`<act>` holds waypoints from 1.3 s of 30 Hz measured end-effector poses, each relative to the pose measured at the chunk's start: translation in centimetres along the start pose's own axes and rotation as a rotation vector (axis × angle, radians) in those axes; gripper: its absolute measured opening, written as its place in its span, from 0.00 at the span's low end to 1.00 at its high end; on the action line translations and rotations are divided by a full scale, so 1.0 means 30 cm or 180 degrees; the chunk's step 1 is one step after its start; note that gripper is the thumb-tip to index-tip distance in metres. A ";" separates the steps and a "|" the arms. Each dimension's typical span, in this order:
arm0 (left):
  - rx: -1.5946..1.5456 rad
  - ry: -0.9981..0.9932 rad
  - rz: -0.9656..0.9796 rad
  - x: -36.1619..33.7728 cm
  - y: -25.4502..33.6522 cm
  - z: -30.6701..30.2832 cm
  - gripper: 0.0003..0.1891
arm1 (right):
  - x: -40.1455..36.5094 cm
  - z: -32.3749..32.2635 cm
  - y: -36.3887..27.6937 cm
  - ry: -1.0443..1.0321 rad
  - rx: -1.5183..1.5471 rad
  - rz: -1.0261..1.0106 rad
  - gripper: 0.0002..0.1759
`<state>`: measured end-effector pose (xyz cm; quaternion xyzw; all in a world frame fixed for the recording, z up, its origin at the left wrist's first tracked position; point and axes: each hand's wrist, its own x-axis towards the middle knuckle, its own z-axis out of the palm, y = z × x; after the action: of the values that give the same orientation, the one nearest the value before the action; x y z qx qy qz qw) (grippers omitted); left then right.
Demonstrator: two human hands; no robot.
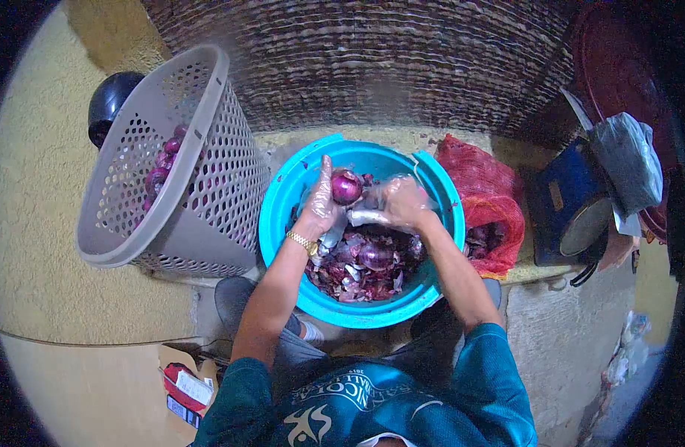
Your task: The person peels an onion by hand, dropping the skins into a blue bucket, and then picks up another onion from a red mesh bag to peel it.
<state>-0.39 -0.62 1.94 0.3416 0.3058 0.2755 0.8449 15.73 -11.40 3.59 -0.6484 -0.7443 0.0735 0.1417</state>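
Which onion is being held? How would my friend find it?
Find the big turquoise basin in the middle, full of purple peels. Above the peels, the left hand, the one with the gold watch, holds a red onion. It is the only onion up in a hand; a second onion lies among the peels.

Left hand [320, 203] gripping, raised upright; right hand [403, 203] clenched, close beside.

Setting: rough home food-prep corner. Evidence: concrete ledge [566, 335], woven mat [372, 59], basin [279, 201] of peels [357, 279], basket [171, 223] of onions [160, 175], mesh sack [476, 175].
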 end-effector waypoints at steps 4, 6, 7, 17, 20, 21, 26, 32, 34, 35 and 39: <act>-0.0213 -0.0399 -0.0144 0.041 -0.029 -0.032 0.31 | -0.005 -0.072 -0.059 0.0549 0.0119 0.0743 0.42; -0.0157 -0.0444 -0.0127 0.036 -0.033 -0.029 0.29 | -0.001 -0.073 -0.070 0.0901 0.0317 0.0935 0.42; -0.0016 -0.0456 -0.0111 0.020 -0.026 -0.016 0.27 | 0.000 -0.070 -0.073 0.0901 0.0316 0.0937 0.42; 0.0082 -0.0197 0.0089 0.014 -0.028 -0.002 0.24 | 0.007 -0.040 -0.060 0.1068 0.0190 0.0765 0.35; 0.0226 -0.0155 0.0283 0.039 -0.041 -0.022 0.24 | 0.007 -0.036 -0.056 0.0977 0.0168 0.0733 0.33; 0.0226 -0.0157 0.0281 0.049 -0.048 -0.030 0.24 | 0.005 -0.037 -0.055 0.0927 0.0130 0.0732 0.32; 0.0338 -0.0050 0.0391 0.069 -0.050 -0.062 0.27 | 0.009 -0.056 -0.060 0.0369 -0.0047 0.0613 0.30; -0.0353 -0.0055 0.0480 0.071 -0.031 -0.049 0.35 | 0.001 -0.037 -0.032 -0.0164 -0.0216 0.0136 0.30; -0.0358 0.0033 0.0443 0.063 -0.026 -0.047 0.36 | 0.000 -0.039 -0.024 0.0008 0.0028 0.0049 0.30; -0.0557 0.0016 0.0144 0.059 -0.019 -0.050 0.36 | 0.001 -0.041 -0.024 0.0008 0.0024 0.0046 0.30; -0.0643 -0.0299 -0.0029 0.061 -0.022 -0.062 0.34 | 0.001 -0.045 -0.033 0.0352 0.0089 0.0705 0.31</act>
<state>-0.33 0.97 -0.25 0.2659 0.2382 0.2848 0.8896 15.22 -11.63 5.17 -0.7277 -0.6581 0.0632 0.1826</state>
